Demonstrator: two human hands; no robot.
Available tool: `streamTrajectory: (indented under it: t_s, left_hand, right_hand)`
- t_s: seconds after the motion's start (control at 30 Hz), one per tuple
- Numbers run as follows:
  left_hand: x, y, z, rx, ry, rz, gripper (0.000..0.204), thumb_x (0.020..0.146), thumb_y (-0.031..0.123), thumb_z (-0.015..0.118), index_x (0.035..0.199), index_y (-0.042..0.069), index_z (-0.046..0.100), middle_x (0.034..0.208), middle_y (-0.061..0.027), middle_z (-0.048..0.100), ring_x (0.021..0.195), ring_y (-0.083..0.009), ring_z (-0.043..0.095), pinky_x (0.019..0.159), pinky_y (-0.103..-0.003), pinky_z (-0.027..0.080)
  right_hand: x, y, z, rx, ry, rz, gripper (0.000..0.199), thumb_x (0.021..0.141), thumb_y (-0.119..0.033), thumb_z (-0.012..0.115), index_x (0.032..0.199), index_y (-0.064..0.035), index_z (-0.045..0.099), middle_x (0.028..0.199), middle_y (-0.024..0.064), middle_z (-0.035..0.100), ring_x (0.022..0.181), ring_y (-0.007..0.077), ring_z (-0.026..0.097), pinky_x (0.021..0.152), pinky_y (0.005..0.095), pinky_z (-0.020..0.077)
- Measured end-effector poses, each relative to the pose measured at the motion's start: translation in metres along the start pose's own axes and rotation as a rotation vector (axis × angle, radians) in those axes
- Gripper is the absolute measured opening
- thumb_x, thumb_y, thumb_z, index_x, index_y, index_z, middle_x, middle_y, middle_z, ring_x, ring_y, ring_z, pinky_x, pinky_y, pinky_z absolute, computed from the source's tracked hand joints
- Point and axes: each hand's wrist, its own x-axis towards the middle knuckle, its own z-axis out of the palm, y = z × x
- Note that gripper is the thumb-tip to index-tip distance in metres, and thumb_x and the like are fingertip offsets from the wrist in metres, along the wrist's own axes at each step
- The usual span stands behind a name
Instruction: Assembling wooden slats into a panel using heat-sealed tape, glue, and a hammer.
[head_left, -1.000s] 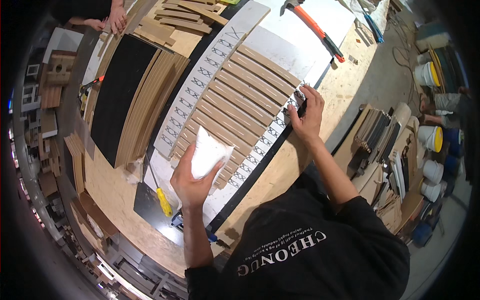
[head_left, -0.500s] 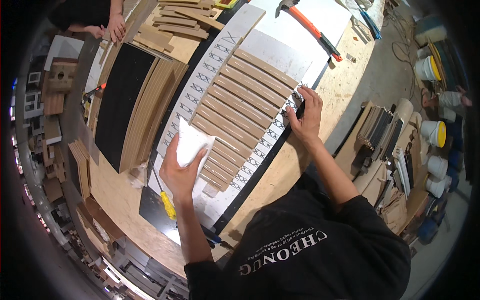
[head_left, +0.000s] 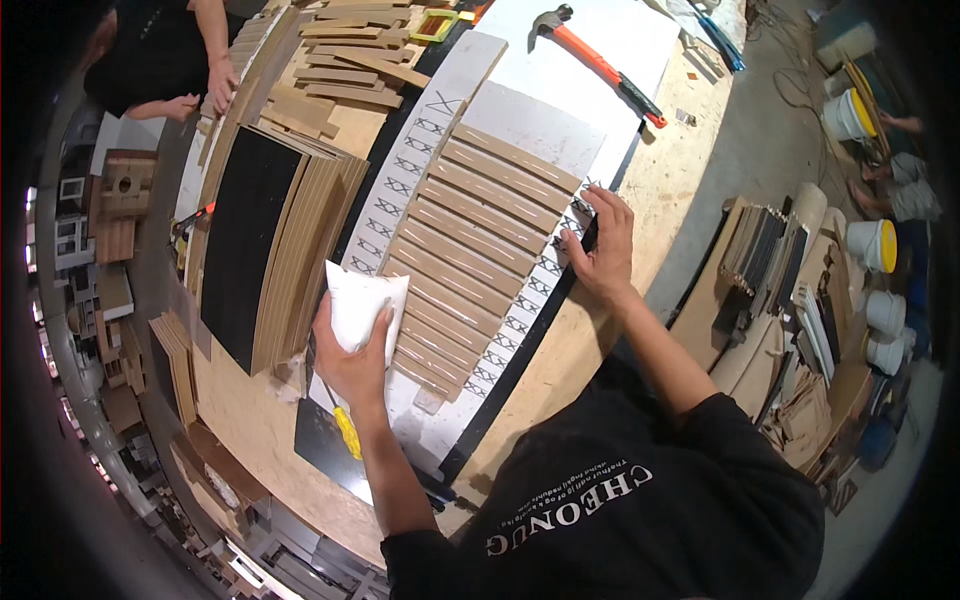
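Observation:
My left hand is closed round a plump white pouch, thumb on its near side. It hangs over the left edge of a row of brown wooden strips. Thin whitish lines run along the strips, which lie side by side on a white board. Black crosses mark the white band to their left and another along their right ends. At that right edge is my right hand, empty, its fingers bent and thumb held apart. Whether its fingertips touch the board I cannot tell.
An orange and black hammer lies beyond the strips. A yellow-handled screwdriver is beside my left wrist. Stacked dark-faced boards and loose wood strips fill the left side. Another person's hand rests at the far left.
My left hand has drawn the pouch leftward off the strips and tilted it more upright. My right hand stays at the board's right edge. The whole view has shifted slightly.

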Motion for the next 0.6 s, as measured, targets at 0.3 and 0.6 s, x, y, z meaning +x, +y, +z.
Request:
streamTrajectory:
  t_s: [0.3,0.6]
  left_hand:
    - [0.009,0.026,0.010,-0.016,-0.172,0.139,0.061,0.063,0.017,0.085,0.115,-0.001,0.058,0.103,-0.0183,0.065,0.093,-0.0299,0.066,0.080,-0.035,0.051]
    - [0.024,0.011,0.012,0.105,-0.156,0.197,0.062,0.063,0.022,0.085,0.115,-0.001,0.059,0.105,-0.0189,0.065,0.094,-0.0323,0.065,0.080,-0.037,0.051]
  right_hand:
    - [0.000,0.002,-0.002,0.009,0.005,0.013,0.054,0.072,-0.017,0.071,0.120,-0.0047,0.050,0.123,0.0145,0.050,0.116,0.0342,0.042,0.100,0.0437,0.0343]
    - [0.001,0.003,-0.001,0.007,0.020,-0.007,0.055,0.071,-0.018,0.071,0.121,-0.0056,0.050,0.123,0.0142,0.050,0.115,0.0340,0.043,0.099,0.0428,0.0350]
